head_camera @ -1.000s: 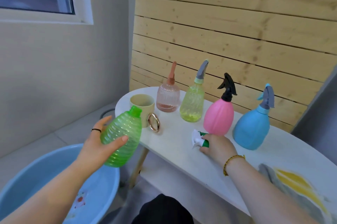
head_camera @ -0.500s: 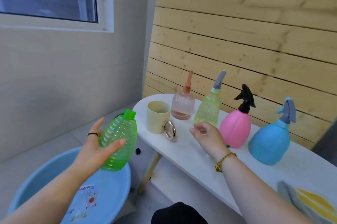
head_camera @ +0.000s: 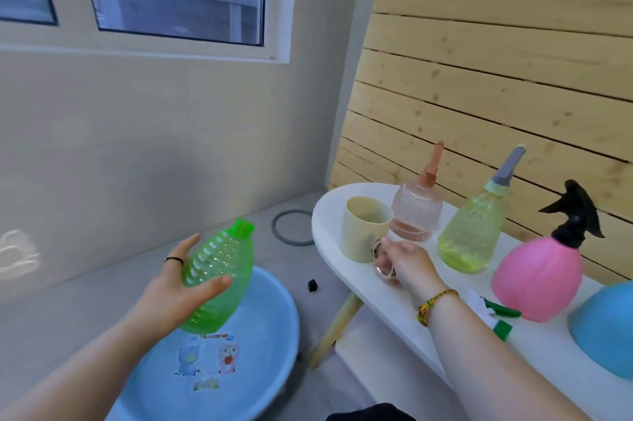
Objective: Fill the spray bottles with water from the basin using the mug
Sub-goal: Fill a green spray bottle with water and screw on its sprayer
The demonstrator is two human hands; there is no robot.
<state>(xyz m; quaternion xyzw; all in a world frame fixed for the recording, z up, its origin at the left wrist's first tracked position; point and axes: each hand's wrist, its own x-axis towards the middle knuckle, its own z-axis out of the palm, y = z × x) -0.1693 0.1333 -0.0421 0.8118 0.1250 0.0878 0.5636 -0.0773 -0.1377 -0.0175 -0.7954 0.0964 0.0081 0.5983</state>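
We see a green ribbed bottle [head_camera: 215, 269] tilted above the blue basin [head_camera: 270, 324]; the cream mug [head_camera: 361, 232] stands upright on the desk [head_camera: 383, 297].

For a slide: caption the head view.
Left hand holds the capless green bottle above the blue basin; right hand grasps the cream mug by its ring handle.

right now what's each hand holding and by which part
The left hand holds the green bottle around its ribbed body. The right hand pinches the mug by its ring handle.
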